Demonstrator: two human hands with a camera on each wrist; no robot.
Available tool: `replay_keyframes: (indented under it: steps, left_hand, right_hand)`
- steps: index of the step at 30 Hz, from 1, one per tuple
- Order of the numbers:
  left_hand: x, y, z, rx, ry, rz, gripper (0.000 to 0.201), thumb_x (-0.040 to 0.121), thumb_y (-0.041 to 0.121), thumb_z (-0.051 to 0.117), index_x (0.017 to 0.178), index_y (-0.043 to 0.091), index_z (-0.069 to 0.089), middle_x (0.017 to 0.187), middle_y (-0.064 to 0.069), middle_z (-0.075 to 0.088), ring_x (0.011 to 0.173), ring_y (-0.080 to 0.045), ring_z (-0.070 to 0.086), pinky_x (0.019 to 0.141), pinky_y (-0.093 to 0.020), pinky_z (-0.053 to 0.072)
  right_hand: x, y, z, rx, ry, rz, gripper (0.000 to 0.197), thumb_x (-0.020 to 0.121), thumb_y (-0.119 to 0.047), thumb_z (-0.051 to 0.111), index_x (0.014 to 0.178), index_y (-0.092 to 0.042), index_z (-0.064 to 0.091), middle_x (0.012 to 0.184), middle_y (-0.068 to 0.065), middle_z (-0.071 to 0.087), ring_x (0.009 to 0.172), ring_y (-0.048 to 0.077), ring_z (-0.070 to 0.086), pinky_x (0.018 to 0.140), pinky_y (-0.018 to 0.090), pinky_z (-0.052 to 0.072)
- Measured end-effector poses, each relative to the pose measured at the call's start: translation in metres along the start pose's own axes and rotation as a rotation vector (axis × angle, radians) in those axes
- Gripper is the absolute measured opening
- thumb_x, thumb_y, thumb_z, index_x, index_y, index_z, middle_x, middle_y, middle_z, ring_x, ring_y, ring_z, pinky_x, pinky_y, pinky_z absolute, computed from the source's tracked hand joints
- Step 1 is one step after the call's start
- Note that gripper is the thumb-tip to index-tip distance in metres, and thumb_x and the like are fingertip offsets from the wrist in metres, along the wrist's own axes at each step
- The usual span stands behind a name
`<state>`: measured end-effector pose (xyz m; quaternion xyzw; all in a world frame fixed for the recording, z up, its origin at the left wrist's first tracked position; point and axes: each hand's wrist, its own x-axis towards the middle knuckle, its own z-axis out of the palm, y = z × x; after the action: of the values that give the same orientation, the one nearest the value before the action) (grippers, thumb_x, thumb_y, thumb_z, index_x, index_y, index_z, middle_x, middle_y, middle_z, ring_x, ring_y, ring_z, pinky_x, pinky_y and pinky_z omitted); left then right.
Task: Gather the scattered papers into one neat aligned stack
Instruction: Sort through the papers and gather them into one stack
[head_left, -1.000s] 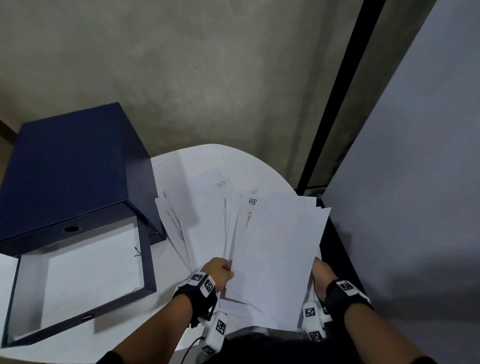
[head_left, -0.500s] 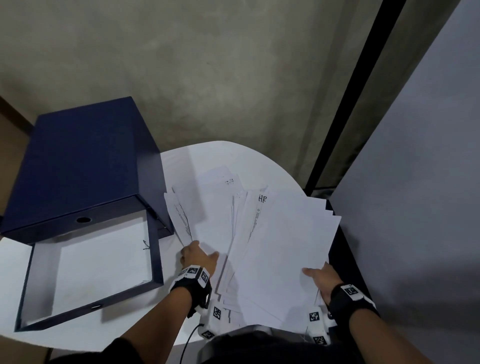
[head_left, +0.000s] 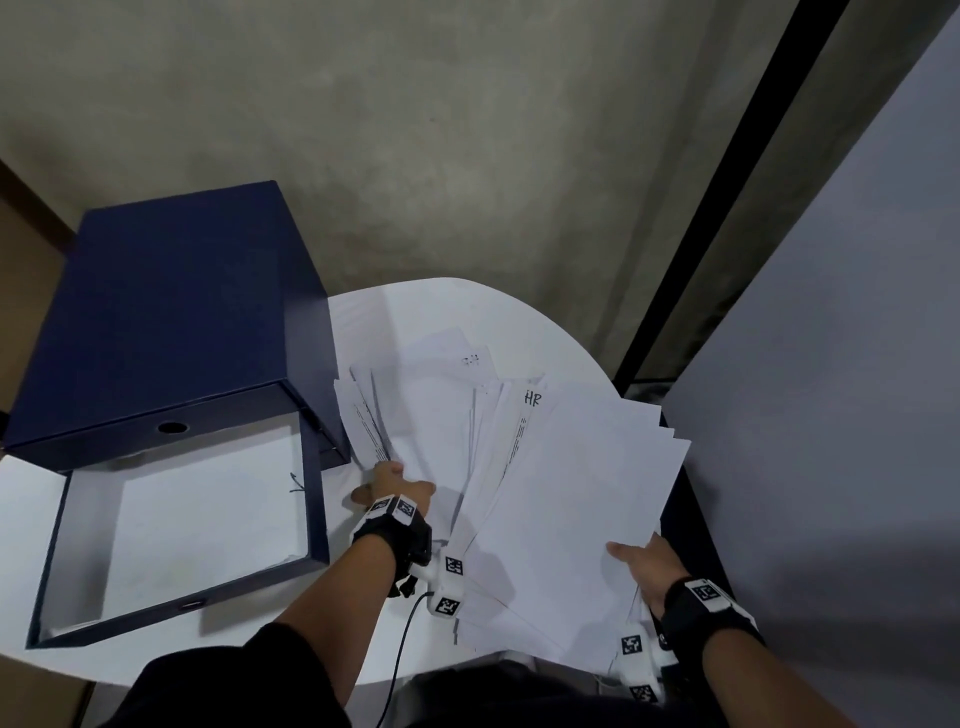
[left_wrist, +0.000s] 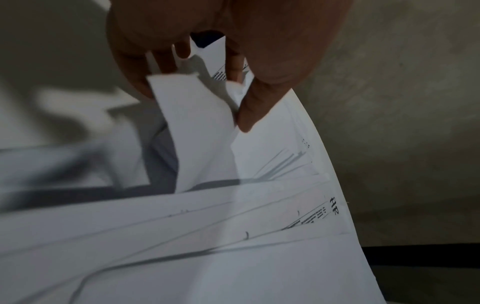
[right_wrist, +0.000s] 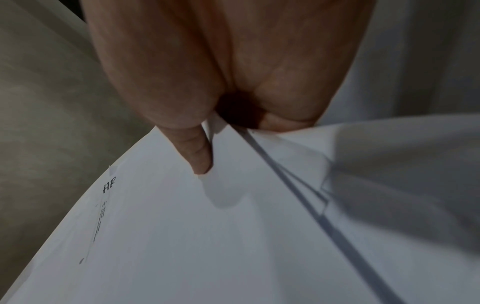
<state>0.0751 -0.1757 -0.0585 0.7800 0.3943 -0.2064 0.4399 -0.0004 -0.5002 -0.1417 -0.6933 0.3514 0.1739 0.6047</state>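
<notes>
A fan of white papers (head_left: 571, 493) lies spread over the right half of the round white table (head_left: 431, 306); one sheet is marked "HR" (head_left: 531, 399). My left hand (head_left: 392, 480) pinches the near ends of the leftmost sheets (left_wrist: 202, 127), with its thumb (left_wrist: 257, 102) on top and the fingers behind. At the near right corner my right hand (head_left: 641, 564) holds the big top bundle (right_wrist: 207, 236). Its thumb (right_wrist: 197, 152) lies on top, and the other fingers are hidden under the paper.
A dark blue box file (head_left: 166, 312) stands at the left. In front of it lies its open part (head_left: 317, 499) with a white sheet inside. A grey panel (head_left: 831, 415) rises close on the right, a dark edge (head_left: 691, 499) runs beside the papers, and a wall stands behind.
My left hand moved from the middle of the fan out to its leftmost sheets. My right hand slid toward the near right corner, its thumb now on top of the bundle.
</notes>
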Motion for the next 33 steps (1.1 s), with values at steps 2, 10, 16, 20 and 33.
replay_keyframes:
  steps: [2, 10, 16, 20, 33]
  left_hand:
    - [0.0, 0.001, 0.002, -0.164, 0.049, -0.005, 0.063, 0.077, 0.003, 0.071, 0.128, 0.014, 0.035, 0.139, -0.022, 0.028, 0.086, -0.024, 0.039, 0.073, -0.03, 0.038]
    - [0.0, 0.009, -0.005, -0.315, 0.07, -0.122, 0.101, 0.077, 0.024, 0.076, 0.149, 0.009, 0.007, 0.142, -0.025, 0.042, 0.123, -0.042, 0.048, 0.102, -0.047, 0.039]
    - [-0.014, 0.019, -0.009, 0.09, -0.016, 0.093, 0.047, 0.091, 0.024, 0.056, 0.127, -0.005, 0.047, 0.125, -0.021, 0.057, 0.102, -0.035, 0.057, 0.079, -0.03, 0.041]
    - [-0.035, 0.034, -0.019, 0.226, 0.121, 0.304, 0.034, 0.095, 0.022, 0.048, 0.117, -0.003, 0.056, 0.116, -0.022, 0.063, 0.105, -0.039, 0.059, 0.075, -0.031, 0.042]
    - [-0.067, 0.092, -0.128, -0.329, 0.44, 0.716, 0.027, 0.094, 0.017, 0.055, 0.118, 0.007, 0.061, 0.107, -0.009, 0.068, 0.099, -0.026, 0.064, 0.086, -0.027, 0.043]
  right_hand:
    - [-0.002, -0.001, 0.0, 0.001, -0.003, -0.004, 0.037, 0.088, 0.003, 0.066, 0.121, -0.014, 0.061, 0.11, 0.009, 0.068, 0.107, 0.034, 0.064, 0.104, 0.052, 0.047]
    - [-0.001, 0.001, 0.0, -0.012, -0.016, -0.008, 0.034, 0.088, 0.001, 0.066, 0.115, -0.019, 0.062, 0.109, 0.006, 0.07, 0.107, 0.032, 0.064, 0.105, 0.051, 0.046]
    - [0.0, 0.002, -0.002, -0.047, -0.016, -0.013, 0.031, 0.088, -0.001, 0.068, 0.11, -0.022, 0.061, 0.112, 0.006, 0.07, 0.108, 0.031, 0.064, 0.105, 0.051, 0.047]
    - [0.003, 0.005, -0.002, -0.065, -0.016, -0.011, 0.03, 0.086, -0.002, 0.069, 0.11, -0.02, 0.063, 0.113, 0.008, 0.07, 0.109, 0.032, 0.065, 0.105, 0.052, 0.047]
    - [0.002, 0.004, -0.004, -0.095, -0.032, -0.026, 0.03, 0.088, -0.002, 0.068, 0.112, -0.019, 0.061, 0.113, 0.01, 0.069, 0.108, 0.033, 0.064, 0.105, 0.051, 0.047]
